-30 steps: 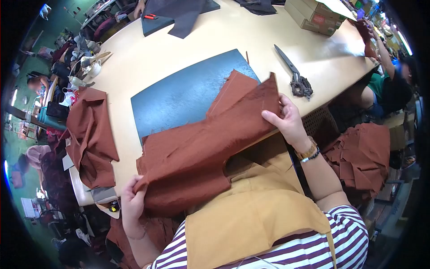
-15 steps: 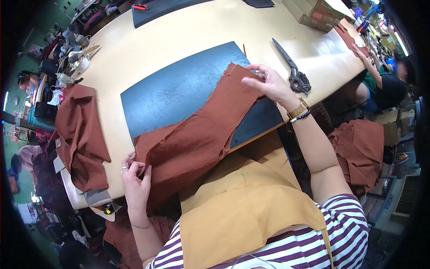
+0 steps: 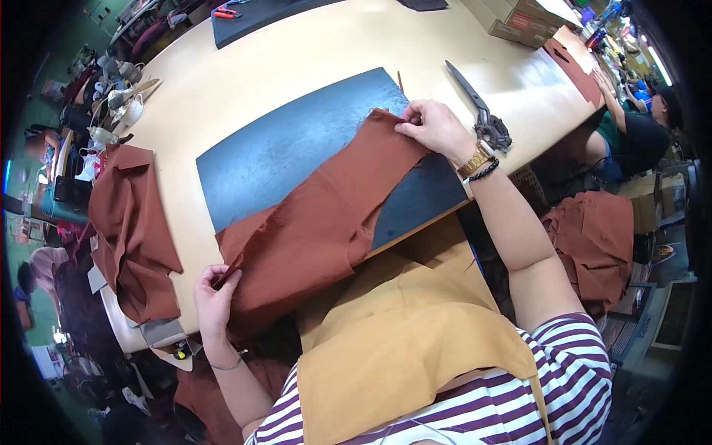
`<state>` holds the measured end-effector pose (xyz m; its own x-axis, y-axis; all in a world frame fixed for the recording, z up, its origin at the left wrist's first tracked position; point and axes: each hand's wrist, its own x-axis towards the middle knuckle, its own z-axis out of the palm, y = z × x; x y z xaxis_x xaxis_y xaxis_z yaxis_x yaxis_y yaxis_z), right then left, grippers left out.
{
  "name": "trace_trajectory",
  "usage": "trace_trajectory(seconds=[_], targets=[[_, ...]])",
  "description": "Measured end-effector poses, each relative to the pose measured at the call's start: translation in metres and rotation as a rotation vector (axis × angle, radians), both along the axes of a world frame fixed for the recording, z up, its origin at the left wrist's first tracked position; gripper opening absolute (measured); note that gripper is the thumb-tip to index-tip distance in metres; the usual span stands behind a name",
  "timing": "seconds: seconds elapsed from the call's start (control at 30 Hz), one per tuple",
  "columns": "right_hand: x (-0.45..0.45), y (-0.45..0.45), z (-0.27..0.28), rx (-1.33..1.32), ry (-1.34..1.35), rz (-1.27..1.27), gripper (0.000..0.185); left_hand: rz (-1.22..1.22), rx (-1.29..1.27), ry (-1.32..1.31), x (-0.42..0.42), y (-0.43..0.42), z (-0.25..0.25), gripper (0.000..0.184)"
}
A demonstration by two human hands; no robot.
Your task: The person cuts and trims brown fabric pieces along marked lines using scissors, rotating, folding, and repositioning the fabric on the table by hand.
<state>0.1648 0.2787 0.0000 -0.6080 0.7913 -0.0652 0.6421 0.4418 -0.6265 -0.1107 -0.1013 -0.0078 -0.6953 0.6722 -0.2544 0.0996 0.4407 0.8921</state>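
Note:
A rust-brown fabric piece [image 3: 319, 215] with frayed edges lies slantwise over a dark board [image 3: 289, 156], its near edge hanging off the table. My left hand [image 3: 215, 297] pinches its lower left corner near the table's front edge. At the far upper right end, my right hand [image 3: 436, 127] grips the other corner between thumb and fingers. The cloth stretches between both hands with a fold along its left part. Large dark shears [image 3: 482, 111] lie on the table beyond my right hand.
More rust-brown fabric [image 3: 133, 230] is heaped at the table's left edge, and another pile [image 3: 593, 245] sits at the right. A cardboard box [image 3: 515, 21] stands at the back right. Red-handled snips [image 3: 226, 13] rest on a dark mat. A co-worker [image 3: 627, 130] sits at the right end.
My left hand has shifted slightly left and down with its corner. My right hand has changed its hold to a pinch at the edge, and the fabric lies flatter and more stretched out.

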Motion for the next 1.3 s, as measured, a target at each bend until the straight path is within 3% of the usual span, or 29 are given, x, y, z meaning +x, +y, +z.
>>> trace_trajectory(seconds=[0.07, 0.23, 0.33, 0.43, 0.47, 0.6, 0.73, 0.83, 1.0, 1.23, 1.3], targets=[[0.006, 0.006, -0.003, -0.024, 0.121, -0.059, 0.028, 0.041, 0.057, -0.034, -0.007, -0.004, -0.005, 0.009], [0.024, 0.018, 0.0, -0.305, 0.267, -0.049, 0.031, 0.091, 0.171, 0.341, -0.046, 0.013, -0.004, 0.007], [0.024, 0.021, 0.0, -0.306, 0.238, -0.109, 0.038, 0.013, 0.043, 0.397, -0.072, 0.036, 0.0, 0.019], [0.024, 0.017, 0.012, -0.38, 0.287, -0.093, 0.043, -0.023, -0.093, 0.109, -0.078, 0.047, 0.016, 0.023], [0.025, 0.022, 0.008, -0.432, 0.323, -0.043, 0.043, -0.085, 0.022, 0.046, -0.082, 0.046, 0.009, 0.026], [0.025, 0.028, 0.002, -0.425, 0.321, 0.005, 0.039, -0.166, -0.126, 0.041, -0.097, 0.036, 0.011, 0.028], [0.018, 0.032, -0.007, -0.348, 0.334, -0.02, 0.03, -0.078, -0.219, -0.016, -0.093, 0.022, 0.012, 0.028], [0.016, 0.04, -0.011, -0.386, 0.304, -0.068, 0.031, -0.048, -0.093, -0.088, -0.087, 0.016, -0.003, 0.023], [0.015, 0.039, -0.008, -0.187, 0.228, 0.007, 0.033, -0.047, -0.136, -0.079, -0.078, 0.015, 0.004, 0.012], [0.009, 0.041, -0.006, 0.072, 0.058, 0.075, 0.031, -0.032, 0.069, 0.119, -0.082, 0.007, -0.032, 0.011], [0.005, 0.04, -0.011, 0.42, 0.1, 0.1, 0.027, -0.047, 0.084, 0.17, -0.082, 0.005, -0.035, 0.013]])
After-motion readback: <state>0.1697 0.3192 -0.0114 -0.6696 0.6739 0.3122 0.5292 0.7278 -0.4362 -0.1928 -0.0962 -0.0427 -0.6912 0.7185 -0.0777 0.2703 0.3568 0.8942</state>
